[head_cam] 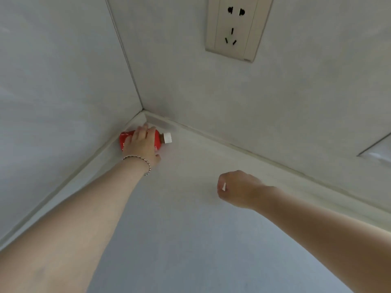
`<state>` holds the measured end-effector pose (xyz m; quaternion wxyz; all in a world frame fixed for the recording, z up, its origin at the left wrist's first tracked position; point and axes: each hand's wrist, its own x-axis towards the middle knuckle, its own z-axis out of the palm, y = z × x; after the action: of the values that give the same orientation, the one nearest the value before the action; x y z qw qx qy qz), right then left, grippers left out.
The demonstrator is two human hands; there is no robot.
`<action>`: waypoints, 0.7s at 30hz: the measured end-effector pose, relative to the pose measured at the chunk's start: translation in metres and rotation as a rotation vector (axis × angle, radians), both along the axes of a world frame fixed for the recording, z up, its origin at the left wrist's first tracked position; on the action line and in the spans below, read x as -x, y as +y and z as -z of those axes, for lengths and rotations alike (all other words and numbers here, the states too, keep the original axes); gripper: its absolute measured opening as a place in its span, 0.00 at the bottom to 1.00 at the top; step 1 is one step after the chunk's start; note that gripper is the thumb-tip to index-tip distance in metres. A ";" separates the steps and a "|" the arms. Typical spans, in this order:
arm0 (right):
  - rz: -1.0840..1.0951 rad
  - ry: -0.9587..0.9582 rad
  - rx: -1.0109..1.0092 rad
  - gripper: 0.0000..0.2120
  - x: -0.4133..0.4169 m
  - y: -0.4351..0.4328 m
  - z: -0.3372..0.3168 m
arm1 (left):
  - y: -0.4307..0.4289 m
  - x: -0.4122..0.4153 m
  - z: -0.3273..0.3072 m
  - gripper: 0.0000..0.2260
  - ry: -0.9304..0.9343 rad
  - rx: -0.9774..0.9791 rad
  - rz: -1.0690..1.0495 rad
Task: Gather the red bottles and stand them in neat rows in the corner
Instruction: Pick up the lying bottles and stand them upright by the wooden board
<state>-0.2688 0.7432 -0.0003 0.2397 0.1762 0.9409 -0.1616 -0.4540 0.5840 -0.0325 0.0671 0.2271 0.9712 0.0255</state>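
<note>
One red bottle (157, 139) with a white cap lies tilted in the corner of the pale surface, cap pointing right. My left hand (141, 144), a thin bracelet on its wrist, is wrapped over the bottle's body from above and hides most of the label. My right hand (237, 188) hovers over the surface to the right of the bottle, well apart from it, fingers curled in; a small white sliver shows at its fingertips, too small to identify. No other red bottle is in view.
Two grey walls meet at the corner (142, 111), with a raised ledge along their base. A beige wall socket (236, 26) sits on the right wall above. A white-edged panel (378, 149) shows at the far right.
</note>
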 end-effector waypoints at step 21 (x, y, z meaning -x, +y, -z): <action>0.094 -0.057 -0.048 0.13 -0.143 0.014 -0.007 | -0.036 -0.236 -0.006 0.27 -0.496 -0.863 -0.079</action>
<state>-0.1262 0.7569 0.0063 0.2542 0.2304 0.9281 -0.1449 -0.2176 0.5480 -0.0266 0.1948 0.1842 0.8349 0.4806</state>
